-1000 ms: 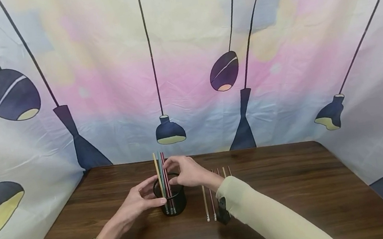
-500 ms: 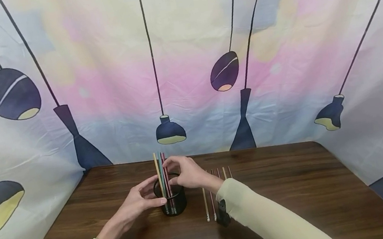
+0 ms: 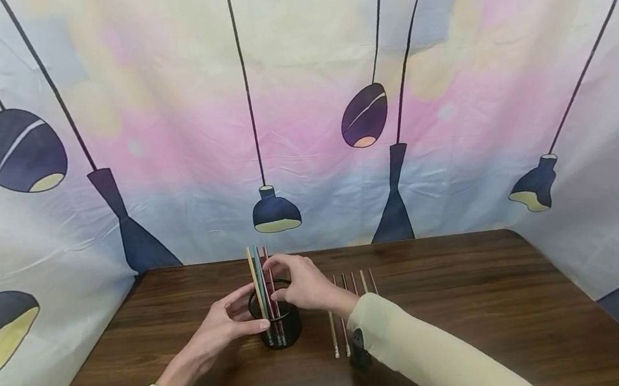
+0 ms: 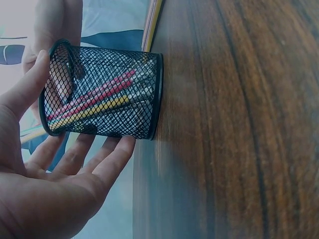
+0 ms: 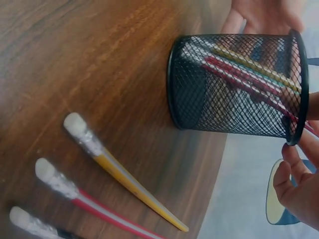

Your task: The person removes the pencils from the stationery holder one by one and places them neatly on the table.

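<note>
A black mesh pencil cup (image 3: 290, 331) stands upright on the table. My left hand (image 3: 218, 327) holds it from the left, thumb at the rim and fingers round the side, as the left wrist view also shows. Inside the cup, yellow and teal pencils (image 3: 252, 269) and red ones lean with their eraser ends down. My right hand (image 3: 308, 282) is over the cup's right rim, its thumb and bent fingers pinching a red pencil (image 3: 266, 253) that stands in the cup. Part of that pencil is hidden by the fingers.
Right of the cup, several pencils lie side by side on the brown wooden table (image 3: 468, 328), including a yellow pencil (image 5: 132, 181) and a red pencil (image 5: 107, 213). The right forearm covers part of the row. A cloth printed with lamps (image 3: 316, 153) hangs behind the table.
The red pencil at my right hand has shifted slightly right, apart from the other pencils. My right wrist has drifted a little left and down; my left hand keeps its place on the cup.
</note>
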{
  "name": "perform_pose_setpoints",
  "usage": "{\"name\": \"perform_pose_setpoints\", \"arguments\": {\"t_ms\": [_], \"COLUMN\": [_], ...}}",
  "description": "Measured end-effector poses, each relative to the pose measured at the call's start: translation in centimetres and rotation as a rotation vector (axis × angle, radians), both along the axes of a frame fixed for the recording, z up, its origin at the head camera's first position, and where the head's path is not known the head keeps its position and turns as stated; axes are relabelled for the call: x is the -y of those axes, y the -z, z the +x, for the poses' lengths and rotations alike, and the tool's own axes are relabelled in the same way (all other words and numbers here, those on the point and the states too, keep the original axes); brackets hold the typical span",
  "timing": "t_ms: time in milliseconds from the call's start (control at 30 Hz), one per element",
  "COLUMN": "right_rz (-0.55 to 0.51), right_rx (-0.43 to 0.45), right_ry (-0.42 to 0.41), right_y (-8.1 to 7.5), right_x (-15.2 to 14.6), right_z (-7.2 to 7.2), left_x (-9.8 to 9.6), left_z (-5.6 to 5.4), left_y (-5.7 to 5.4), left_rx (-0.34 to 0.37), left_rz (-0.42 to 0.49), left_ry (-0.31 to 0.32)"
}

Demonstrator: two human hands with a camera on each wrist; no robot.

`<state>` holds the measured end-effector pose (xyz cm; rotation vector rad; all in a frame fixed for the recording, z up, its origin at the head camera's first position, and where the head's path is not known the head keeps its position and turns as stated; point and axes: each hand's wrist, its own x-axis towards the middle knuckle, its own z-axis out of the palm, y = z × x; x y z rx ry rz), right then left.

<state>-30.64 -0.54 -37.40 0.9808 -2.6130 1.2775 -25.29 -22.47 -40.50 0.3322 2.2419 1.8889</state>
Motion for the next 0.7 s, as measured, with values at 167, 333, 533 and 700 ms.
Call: {"name": "perform_pose_setpoints", "arguments": {"t_ms": [167, 333, 533, 700], "right_rz": [0.003, 0.005, -0.045, -0.073], "right_rx": [-0.021, -0.044, -0.047, -0.056], "right_ry": [0.035, 0.083, 0.092, 0.083], "right_y": [0.15, 0.22, 0.50, 0.43], "right_x": [0.23, 0.34, 0.22, -0.04], "right_z": [0.27, 0.43, 0.06, -0.19], "left_x": [-0.06, -0.05, -0.01, 0.11], "left_z": [0.02, -0.01, -0.10, -0.21], "left_y": [0.03, 0.12, 0.21, 0.27], "left_rx": [-0.006, -0.007, -0.009, -0.012], "left_rz": [-0.001, 0.015, 0.018, 0.018], "left_ry": [-0.001, 0.002, 0.007, 0.009]}}
